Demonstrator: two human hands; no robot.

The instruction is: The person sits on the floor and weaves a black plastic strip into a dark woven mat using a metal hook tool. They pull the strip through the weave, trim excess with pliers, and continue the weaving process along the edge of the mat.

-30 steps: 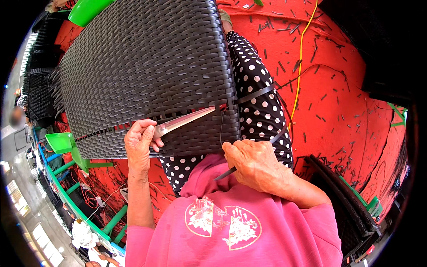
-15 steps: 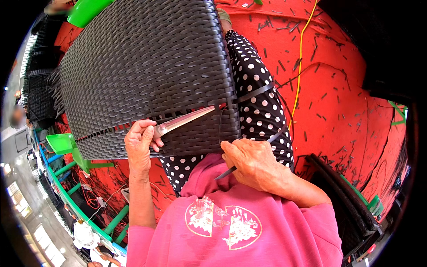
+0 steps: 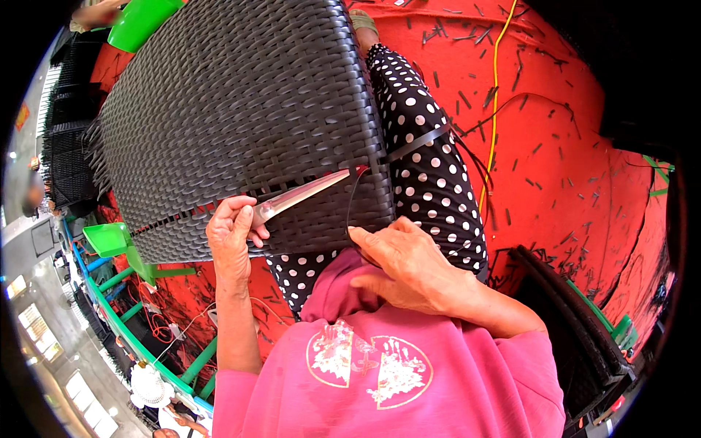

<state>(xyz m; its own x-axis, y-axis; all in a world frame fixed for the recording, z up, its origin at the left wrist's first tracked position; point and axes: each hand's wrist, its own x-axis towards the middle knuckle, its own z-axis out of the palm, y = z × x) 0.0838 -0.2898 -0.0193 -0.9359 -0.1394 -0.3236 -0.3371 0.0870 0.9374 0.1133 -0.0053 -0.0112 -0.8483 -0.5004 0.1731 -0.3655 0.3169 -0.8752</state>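
Observation:
My left hand (image 3: pixel 234 232) is closed around the wide end of a long, flat metal blade tool (image 3: pixel 299 196). Its narrow tip lies at a slit in a black woven wicker panel (image 3: pixel 248 95). My right hand (image 3: pixel 412 266) is just below the panel's near right corner, thumb and index finger apart. A thin black strand (image 3: pixel 353 197) curves from the slit down to the index fingertip; whether it touches is unclear. Another flat black strip (image 3: pixel 418 143) runs from the panel's right edge across my polka-dot trousers (image 3: pixel 423 168). The panel rests over my lap.
Red floor covering (image 3: pixel 555 182) carries scattered black scraps and a yellow cord (image 3: pixel 493 95). A dark slatted piece (image 3: pixel 562 314) stands at lower right. Green chair parts (image 3: pixel 106 239) and a green rail (image 3: pixel 124 336) are on the left. A person in a white hat (image 3: pixel 150 385) is at lower left.
My right hand has let go of the black strip that stuck out below its fingers, and its thumb has spread. The strand's loop has moved left. My left hand stays nearly still with the tool.

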